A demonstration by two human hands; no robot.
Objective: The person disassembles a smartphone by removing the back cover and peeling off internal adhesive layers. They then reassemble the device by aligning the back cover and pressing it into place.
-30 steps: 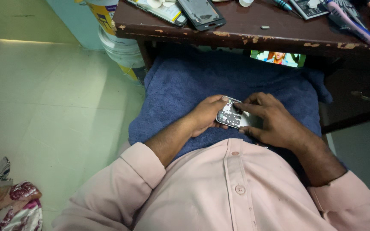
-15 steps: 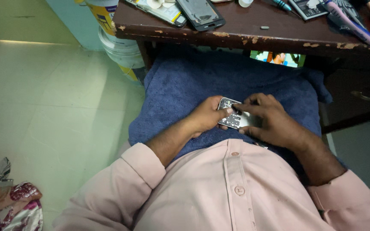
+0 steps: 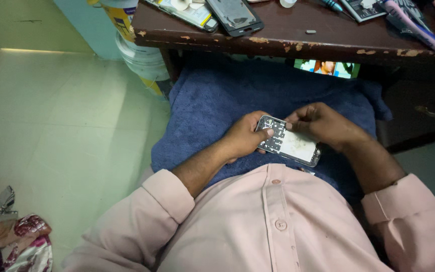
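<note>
we see our left hand (image 3: pixel 245 137) curled around the left end of an opened phone (image 3: pixel 289 141), thumb laid flat across its exposed board, the other fingers wrapped underneath and hidden. the phone has its back cover off: dark circuit parts at the left end, a pale metal plate toward the right. it lies tilted, held above a blue towel (image 3: pixel 212 100) spread over our lap, just in front of our pink shirt (image 3: pixel 278 221). our right hand (image 3: pixel 323 125) sits on the phone's upper edge, fingertips bunched tight together in a pinch at the top of the board; whether a small part or tool is caught between them we cannot tell, the spot is too small and shadowed. the heel of that hand rests over the phone's right side. ahead of us is a dark wooden table (image 3: pixel 288 38) with chipped paint along its edge. on it lie a second phone (image 3: pixel 235 15) with a dark face, a flat panel with a yellow strip (image 3: pixel 179 10) just to its left, and a purple-handled tool (image 3: pixel 414 27) toward the right end. under the table edge a lit screen (image 3: pixel 327 68) glows. a white bucket (image 3: pixel 142 60) stands on the pale tiled floor (image 3: pixel 51 126) left of the table, and patterned cloth (image 3: pixel 11 242) lies at the lower left.
</note>
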